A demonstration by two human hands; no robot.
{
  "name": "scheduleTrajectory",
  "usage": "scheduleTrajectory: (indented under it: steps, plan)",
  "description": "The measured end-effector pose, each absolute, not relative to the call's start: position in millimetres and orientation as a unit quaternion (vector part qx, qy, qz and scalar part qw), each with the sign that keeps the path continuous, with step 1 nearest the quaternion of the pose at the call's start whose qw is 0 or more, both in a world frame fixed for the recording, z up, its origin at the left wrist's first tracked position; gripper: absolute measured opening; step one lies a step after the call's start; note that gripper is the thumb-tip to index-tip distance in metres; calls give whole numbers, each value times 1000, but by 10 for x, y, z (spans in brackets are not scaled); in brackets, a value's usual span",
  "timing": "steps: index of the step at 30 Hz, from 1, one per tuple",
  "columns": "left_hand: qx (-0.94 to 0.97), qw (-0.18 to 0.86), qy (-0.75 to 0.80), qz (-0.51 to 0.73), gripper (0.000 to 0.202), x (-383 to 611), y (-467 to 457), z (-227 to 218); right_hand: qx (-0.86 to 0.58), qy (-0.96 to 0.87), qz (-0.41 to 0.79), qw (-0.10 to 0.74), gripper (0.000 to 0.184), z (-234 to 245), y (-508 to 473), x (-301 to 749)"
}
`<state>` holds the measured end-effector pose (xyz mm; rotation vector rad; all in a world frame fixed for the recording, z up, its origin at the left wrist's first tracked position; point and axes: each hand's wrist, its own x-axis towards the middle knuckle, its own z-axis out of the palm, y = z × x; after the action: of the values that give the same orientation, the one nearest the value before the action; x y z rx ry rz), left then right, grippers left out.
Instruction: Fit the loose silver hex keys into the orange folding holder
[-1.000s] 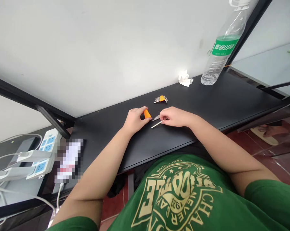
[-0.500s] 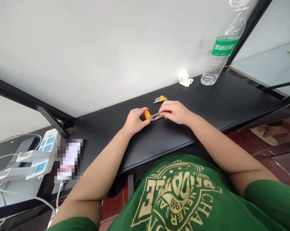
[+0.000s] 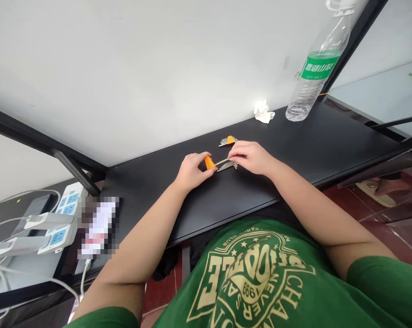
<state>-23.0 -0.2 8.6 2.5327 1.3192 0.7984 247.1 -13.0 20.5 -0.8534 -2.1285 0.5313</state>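
Note:
My left hand (image 3: 191, 171) rests on the black desk (image 3: 295, 150) and pinches an orange hex-key holder (image 3: 209, 162). Several metal hex keys (image 3: 227, 166) stick out of the holder to the right. My right hand (image 3: 252, 157) pinches one hex key (image 3: 223, 161) at its far end, with the key's tip at the holder. A second orange hex-key set (image 3: 228, 141) lies on the desk just behind my right hand.
A crumpled white tissue (image 3: 263, 112) and a clear water bottle with a green label (image 3: 317, 68) stand at the back right near the wall. A white power strip (image 3: 60, 218) with chargers and cables and a phone (image 3: 98, 228) sit at the left.
My right hand lifted a single hex key off the desk and brought it up and back to the holder in my left hand. The left hand stayed almost still.

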Motion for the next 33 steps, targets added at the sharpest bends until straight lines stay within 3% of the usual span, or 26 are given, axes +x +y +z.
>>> scheduleTrajectory:
  steps: [20, 24, 28, 30, 33]
  plan:
    - [864, 67, 440, 237, 41, -250, -2, 46, -360, -833, 226, 355, 17, 209, -167, 2405]
    - [858, 56, 448, 246, 41, -245, 2, 44, -393, -764, 359, 364, 10, 164, -198, 2261]
    - [878, 43, 411, 240, 40, -198, -38, 40, -387, -713, 491, 318, 14, 120, -212, 2120]
    - [885, 41, 403, 230, 41, -175, -61, 36, -383, -724, 481, 311, 19, 115, -211, 2097]
    - [879, 38, 416, 231, 41, -177, -65, 27, -387, -783, 358, 329, 17, 115, -183, 2163]
